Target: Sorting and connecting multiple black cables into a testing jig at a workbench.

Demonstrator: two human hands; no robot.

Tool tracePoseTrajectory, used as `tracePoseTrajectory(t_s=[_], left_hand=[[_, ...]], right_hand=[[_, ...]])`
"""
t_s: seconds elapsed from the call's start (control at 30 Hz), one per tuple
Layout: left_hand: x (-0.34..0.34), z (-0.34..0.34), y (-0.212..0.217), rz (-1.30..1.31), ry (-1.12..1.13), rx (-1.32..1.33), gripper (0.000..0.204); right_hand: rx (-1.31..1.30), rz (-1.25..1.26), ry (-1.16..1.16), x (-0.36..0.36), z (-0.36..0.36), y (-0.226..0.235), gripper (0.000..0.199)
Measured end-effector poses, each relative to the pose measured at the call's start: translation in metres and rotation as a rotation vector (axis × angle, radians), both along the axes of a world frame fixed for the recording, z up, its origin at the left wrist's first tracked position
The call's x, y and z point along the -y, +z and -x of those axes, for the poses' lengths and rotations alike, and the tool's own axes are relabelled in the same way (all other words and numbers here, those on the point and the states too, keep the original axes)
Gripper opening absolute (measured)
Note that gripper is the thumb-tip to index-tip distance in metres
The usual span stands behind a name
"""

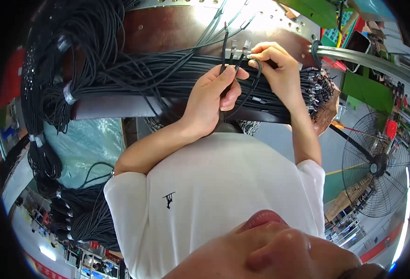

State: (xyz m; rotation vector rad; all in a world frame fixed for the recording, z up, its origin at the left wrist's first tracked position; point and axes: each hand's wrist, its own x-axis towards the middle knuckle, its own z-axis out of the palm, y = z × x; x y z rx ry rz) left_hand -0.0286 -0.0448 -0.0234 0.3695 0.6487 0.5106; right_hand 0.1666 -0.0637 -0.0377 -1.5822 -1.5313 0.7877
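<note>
Over the workbench, my left hand (214,95) is closed round black cables (224,53), whose ends stick up past the thumb. One of these ends carries a clear plug (247,45); small pale connector pieces sit beside it. My right hand (278,67) is closed in a pinch at the end of a looped black cable (257,81), close to the plug. Its fingertips partly hide what they grip. The loop hangs down to the right of my left hand. Beneath both hands lies a thick bundle of black cables (167,69) across the bench.
Tied coils of black cable (93,28) pile up at the left. Many cable ends with plugs (317,90) gather at the right bench end. A metal rail (349,53) runs beyond it. A black floor fan (377,162) stands at the right. Plastic sheeting (88,149) lies lower left.
</note>
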Motion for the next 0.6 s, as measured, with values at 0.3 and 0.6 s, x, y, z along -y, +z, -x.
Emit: tracePoseTrajectory(t_s=[0.3,0.6], left_hand=[[0.001,0.001,0.002,-0.021,-0.025,-0.017,0.035],[-0.004,-0.004,0.007,-0.042,-0.090,0.014,0.031]], right_hand=[[0.023,-0.039,-0.086,0.000,0.010,-0.007,0.011],[0.667,-0.598,-0.054,0.006,0.006,0.021,0.027]])
